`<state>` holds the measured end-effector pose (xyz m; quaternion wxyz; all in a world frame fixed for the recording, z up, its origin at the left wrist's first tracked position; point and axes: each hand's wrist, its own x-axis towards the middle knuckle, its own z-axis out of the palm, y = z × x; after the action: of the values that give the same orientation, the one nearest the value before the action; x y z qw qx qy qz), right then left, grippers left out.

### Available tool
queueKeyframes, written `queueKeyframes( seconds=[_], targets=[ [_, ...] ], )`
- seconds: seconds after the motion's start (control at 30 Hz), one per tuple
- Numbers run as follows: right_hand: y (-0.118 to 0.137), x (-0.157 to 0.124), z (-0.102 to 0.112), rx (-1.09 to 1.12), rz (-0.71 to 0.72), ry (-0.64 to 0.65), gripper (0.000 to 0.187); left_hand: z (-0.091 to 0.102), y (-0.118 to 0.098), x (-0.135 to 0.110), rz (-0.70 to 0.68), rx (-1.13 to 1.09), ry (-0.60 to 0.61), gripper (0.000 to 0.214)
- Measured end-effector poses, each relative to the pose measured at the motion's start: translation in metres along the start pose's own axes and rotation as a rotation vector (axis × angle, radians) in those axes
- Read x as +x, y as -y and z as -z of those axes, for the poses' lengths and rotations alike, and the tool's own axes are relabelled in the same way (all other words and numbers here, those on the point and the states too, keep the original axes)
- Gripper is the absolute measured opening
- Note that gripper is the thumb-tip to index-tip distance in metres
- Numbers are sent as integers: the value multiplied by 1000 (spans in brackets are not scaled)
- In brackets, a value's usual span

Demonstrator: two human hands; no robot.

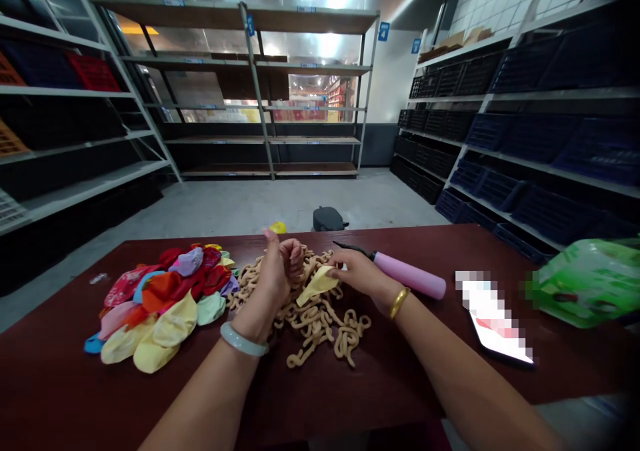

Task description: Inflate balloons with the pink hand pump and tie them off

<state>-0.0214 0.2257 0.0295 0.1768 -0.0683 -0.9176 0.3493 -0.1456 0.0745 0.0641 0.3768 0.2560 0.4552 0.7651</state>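
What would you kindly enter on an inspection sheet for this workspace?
Surface: dark red table, partly covered.
Job's things: limp yellow piece, balloon-like; tan chain-like pile; colourful heap to its left.
Clutter: phone, green bag and pink cylinder, towards the right.
Hands: right hand pinches the yellow piece; left hand has fingers curled, contents hidden.
Cables: nothing seen.
Surroundings: metal shelving, dark crates at right, grey object beyond the table.

A blue sign [383, 31] shows "4"; shelf labels [307, 9] are illegible.
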Motion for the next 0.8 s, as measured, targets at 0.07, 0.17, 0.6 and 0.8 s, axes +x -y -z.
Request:
queueKeyframes(
  seconds=[0.07,0.17,0.6,0.8],
  targets=[
    [3,-3,7,95,8,-39,9,-3,6,-3,-108,89,-40,67],
    [8,-6,19,217,7,-113,18,-13,13,-10,-187,246,-53,53],
    [14,-15,42,210,68,-242,15,-25,23,-28,348,149,266,35],
    [10,-12,39,194,31,-227,17,-28,18,-34,467,167,347,30]
  ],
)
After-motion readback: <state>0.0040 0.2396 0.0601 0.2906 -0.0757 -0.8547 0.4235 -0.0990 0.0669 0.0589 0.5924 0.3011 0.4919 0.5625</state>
